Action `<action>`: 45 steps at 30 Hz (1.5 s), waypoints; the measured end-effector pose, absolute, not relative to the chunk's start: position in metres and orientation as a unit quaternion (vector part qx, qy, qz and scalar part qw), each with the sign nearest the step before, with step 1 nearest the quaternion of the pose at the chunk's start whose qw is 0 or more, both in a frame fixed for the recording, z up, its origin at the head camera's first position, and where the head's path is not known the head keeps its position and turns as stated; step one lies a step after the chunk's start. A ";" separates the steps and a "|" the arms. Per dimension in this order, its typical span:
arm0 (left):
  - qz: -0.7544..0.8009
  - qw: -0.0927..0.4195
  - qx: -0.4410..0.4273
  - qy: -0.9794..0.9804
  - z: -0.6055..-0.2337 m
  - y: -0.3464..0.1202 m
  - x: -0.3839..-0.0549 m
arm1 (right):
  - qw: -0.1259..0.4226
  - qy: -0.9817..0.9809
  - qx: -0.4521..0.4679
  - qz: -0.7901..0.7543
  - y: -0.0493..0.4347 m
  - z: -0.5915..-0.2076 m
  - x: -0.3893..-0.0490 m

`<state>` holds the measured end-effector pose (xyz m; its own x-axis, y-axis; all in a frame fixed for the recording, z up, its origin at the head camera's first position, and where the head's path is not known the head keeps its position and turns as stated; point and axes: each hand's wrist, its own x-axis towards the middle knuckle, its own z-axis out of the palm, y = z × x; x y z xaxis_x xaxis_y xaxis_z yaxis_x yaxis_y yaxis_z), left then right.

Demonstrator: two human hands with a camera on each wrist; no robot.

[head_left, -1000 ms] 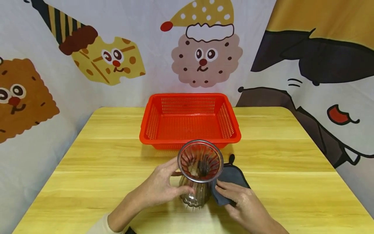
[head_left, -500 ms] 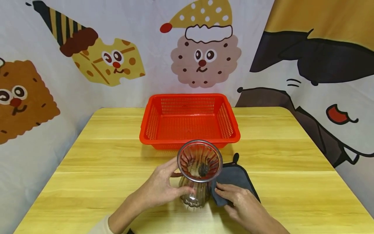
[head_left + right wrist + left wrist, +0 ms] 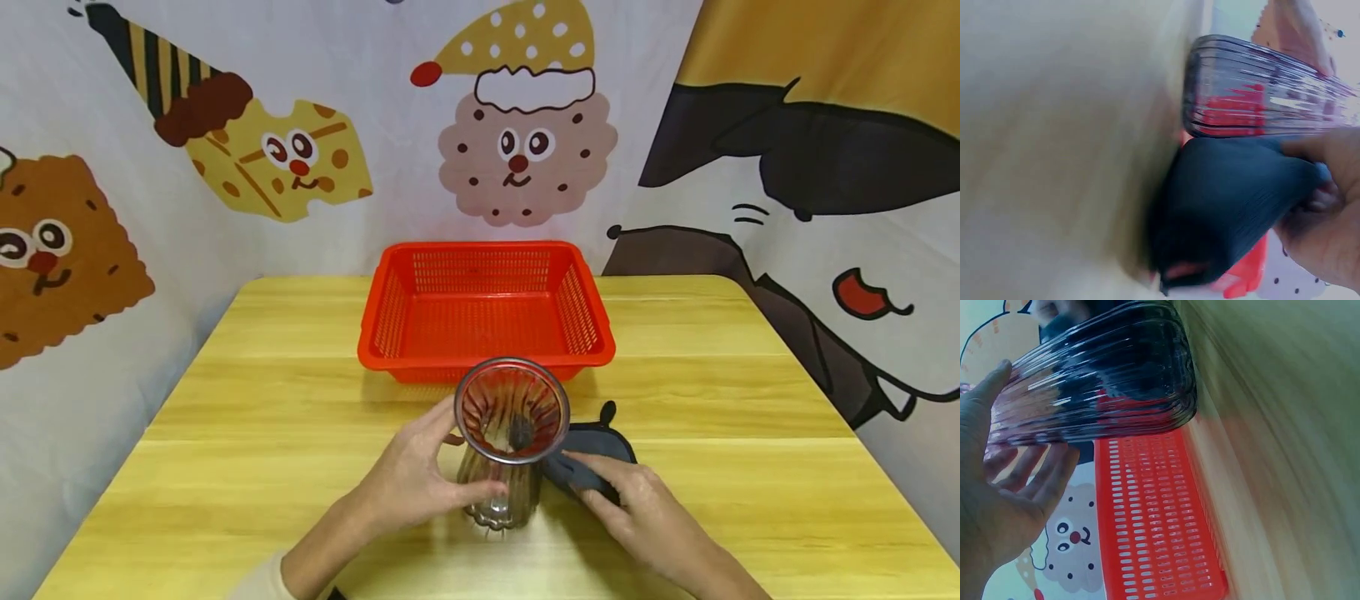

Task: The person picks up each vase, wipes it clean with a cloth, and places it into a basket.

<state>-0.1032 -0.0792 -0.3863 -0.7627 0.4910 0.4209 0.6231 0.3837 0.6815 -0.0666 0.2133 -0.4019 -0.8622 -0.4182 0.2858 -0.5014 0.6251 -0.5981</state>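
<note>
A ribbed clear glass vase (image 3: 519, 492) with a flared round rim stands upright before me. My left hand (image 3: 411, 477) grips its left side, thumb across the front and fingers reaching round behind. On the other side, my right hand (image 3: 641, 510) pinches a dark grey-blue cloth (image 3: 604, 443) and holds it right at the glass. The right wrist view has the cloth (image 3: 1229, 194) folded and bulging below the fingers, alongside the vase (image 3: 1229, 87). A black loop sticks out at the cloth's far corner. In the left wrist view the vase (image 3: 1116, 375) lies between thumb and fingers.
A red plastic basket (image 3: 412, 365) with slotted walls stands just behind the vase, its inside bare. All of this is on a pale wood-grain table (image 3: 225, 492). Behind it hangs a white curtain (image 3: 405, 167) printed with cartoon figures.
The cloth, spread wider to the right half a second ago, is now bunched closer to the vase. My right hand has shifted slightly along the glass. The left hand keeps its grip.
</note>
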 end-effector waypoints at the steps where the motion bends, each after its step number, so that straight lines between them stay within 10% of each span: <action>1: -0.437 0.071 -0.330 -0.834 -0.387 -0.079 -0.102 | 0.062 -0.896 0.229 0.375 0.213 -0.398 -0.065; 12: -0.531 -0.019 -0.354 -0.770 -0.385 -0.081 -0.106 | 0.183 -0.791 0.042 0.582 0.191 -0.360 -0.048; 31: -0.530 -0.005 -0.379 -0.758 -0.387 -0.082 -0.110 | 0.229 -0.756 0.112 0.603 0.168 -0.372 -0.042; 45: -0.535 -0.001 -0.380 -0.754 -0.391 -0.082 -0.114 | 0.229 -0.642 0.367 0.633 0.173 -0.396 -0.061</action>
